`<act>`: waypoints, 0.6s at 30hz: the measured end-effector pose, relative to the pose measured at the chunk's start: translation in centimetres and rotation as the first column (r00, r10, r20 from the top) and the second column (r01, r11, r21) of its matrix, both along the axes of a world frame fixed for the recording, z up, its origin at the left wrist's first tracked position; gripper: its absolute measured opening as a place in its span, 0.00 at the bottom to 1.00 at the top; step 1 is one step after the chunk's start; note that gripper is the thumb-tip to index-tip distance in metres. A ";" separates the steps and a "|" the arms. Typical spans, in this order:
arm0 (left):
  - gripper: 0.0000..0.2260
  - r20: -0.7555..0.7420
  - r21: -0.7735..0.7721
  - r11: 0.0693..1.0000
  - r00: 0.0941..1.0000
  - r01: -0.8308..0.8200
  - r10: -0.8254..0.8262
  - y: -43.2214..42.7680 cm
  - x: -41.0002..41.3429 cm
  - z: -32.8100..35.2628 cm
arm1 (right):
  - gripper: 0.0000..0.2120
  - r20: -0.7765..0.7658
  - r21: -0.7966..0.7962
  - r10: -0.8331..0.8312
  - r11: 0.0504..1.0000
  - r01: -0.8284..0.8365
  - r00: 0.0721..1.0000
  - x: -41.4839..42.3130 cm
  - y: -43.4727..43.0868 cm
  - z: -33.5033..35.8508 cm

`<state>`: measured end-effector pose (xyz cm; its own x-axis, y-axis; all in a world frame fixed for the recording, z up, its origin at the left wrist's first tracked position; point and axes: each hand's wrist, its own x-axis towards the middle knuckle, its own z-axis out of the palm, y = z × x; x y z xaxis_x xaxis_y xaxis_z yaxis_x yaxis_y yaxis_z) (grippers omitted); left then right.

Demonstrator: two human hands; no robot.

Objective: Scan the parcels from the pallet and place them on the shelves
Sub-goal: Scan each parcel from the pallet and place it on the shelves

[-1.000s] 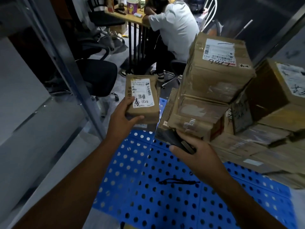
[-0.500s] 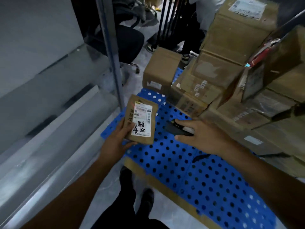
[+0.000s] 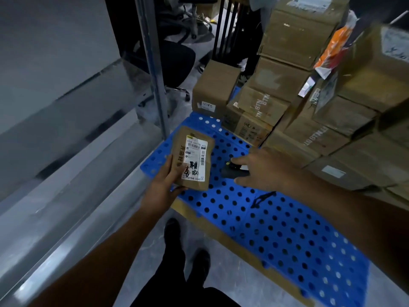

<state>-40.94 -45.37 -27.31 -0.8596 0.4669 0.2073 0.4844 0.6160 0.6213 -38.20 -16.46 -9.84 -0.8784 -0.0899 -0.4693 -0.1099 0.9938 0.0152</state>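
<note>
parcel – a flat brown paper packet held upright in the left hand above the near left corner of the blue perforated pallet, its white printed label with barcodes and black handwriting turned towards the camera. the thumb lies across the lower left of the packet's front, and the remaining fingers are hidden behind it, so the packet is pinched between thumb and fingers. the right hand is level with the parcel and just beside it, its fingers curled round a dark handheld scanner whose front end points at the label; the index finger lies along the top of the device and the thumb runs beneath it. a black cord hangs below the wrist over the pallet. stacked cardboard boxes fill the far and right part of the pallet, several with printed lettering, and an orange and white packet is wedged among the upper ones. a grey metal shelf runs along the left, with its upright post standing at the pallet's far left corner. a strip of flat cardboard shows under the pallet's near edge – the person's dark shoes stand on the grey floor beside it. a black office chair sits beyond the post.
</note>
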 end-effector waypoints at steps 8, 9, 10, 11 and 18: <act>0.37 -0.010 0.095 0.992 0.997 -0.079 0.081 -0.2 0.5 2.4 | 0.32 -0.051 -0.189 -0.064 0.981 0.053 0.997 0.7 0.9 0.8; 0.36 0.006 0.134 0.986 0.995 -0.103 0.103 -0.1 0.4 3.2 | 0.32 -0.046 -0.302 -0.139 0.946 0.119 0.989 0.6 1.1 0.8; 0.35 0.034 0.184 0.974 0.991 -0.130 0.126 0.1 0.1 4.2 | 0.33 -0.032 -0.417 -0.220 0.890 0.187 0.975 0.4 1.4 0.8; 0.33 0.059 0.241 0.958 0.988 -0.154 0.144 0.3 -0.1 5.4 | 0.33 -0.016 -0.521 -0.293 0.818 0.242 0.956 0.1 1.4 0.8; 0.32 0.004 0.455 0.857 0.963 -0.241 0.269 0.4 -4.0 15.5 | 0.34 -0.031 -0.871 -0.499 0.438 0.221 0.866 -6.0 -0.8 3.8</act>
